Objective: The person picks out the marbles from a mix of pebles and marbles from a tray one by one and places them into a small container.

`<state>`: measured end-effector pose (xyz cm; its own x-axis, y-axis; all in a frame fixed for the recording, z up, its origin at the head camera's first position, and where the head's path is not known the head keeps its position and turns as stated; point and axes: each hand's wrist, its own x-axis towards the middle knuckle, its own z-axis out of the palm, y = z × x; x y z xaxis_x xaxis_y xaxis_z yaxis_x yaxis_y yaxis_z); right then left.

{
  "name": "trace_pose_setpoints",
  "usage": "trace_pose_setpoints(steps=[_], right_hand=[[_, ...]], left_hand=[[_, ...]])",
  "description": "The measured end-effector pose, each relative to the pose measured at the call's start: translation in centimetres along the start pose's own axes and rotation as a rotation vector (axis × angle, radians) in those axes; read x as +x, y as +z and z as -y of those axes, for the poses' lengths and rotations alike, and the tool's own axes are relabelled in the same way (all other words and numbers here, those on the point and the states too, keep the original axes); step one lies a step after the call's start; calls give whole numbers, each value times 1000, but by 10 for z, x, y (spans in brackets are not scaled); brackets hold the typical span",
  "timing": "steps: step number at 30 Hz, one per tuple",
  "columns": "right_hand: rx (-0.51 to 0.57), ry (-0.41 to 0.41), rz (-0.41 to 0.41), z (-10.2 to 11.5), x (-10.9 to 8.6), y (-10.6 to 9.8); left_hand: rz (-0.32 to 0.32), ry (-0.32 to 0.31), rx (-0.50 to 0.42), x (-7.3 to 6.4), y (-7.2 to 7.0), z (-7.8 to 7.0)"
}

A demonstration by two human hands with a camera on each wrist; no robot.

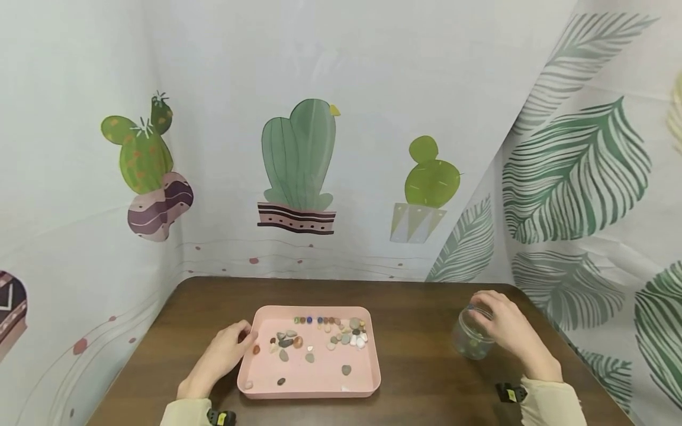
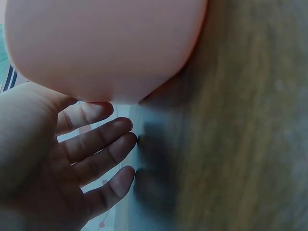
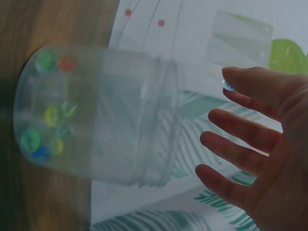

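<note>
My right hand (image 1: 508, 328) is over the mouth of a clear jar (image 1: 471, 343) on the right of the table. Thumb and index finger pinch a small light-blue glass marble (image 3: 227, 86), while the other fingers spread loosely. Green, yellow, blue and orange marbles (image 3: 31, 139) lie at the jar's bottom in the right wrist view. At the left side of a pink tray (image 1: 314, 378) is my left hand (image 1: 224, 352), fingers relaxed and thumb near the rim. Whether it touches the tray I cannot tell.
Inside the tray lie several pebbles (image 1: 284, 356), grey, brown and white (image 1: 360, 342). Small coloured marbles (image 1: 309, 320) line its back edge. The dark wooden table (image 1: 415, 355) meets a printed cloth (image 1: 367, 254) at the back and sides.
</note>
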<state>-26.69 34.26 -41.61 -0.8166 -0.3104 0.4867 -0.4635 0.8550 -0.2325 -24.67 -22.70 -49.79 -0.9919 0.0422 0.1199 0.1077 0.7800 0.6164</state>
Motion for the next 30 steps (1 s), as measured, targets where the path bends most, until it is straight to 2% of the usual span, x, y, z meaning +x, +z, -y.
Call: trace_pose_setpoints(steps=[8, 17, 22, 30], right_hand=[[-20, 16, -21, -20, -7, 9], [5, 84, 64, -36, -17, 17], [12, 94, 87, -40, -19, 22], [14, 102, 82, -39, -16, 24]], left_hand=[[6, -11, 9, 2, -1, 2], [21, -17, -12, -2, 3, -1], [13, -5, -8, -2, 3, 0], [20, -29, -22, 0, -1, -1]])
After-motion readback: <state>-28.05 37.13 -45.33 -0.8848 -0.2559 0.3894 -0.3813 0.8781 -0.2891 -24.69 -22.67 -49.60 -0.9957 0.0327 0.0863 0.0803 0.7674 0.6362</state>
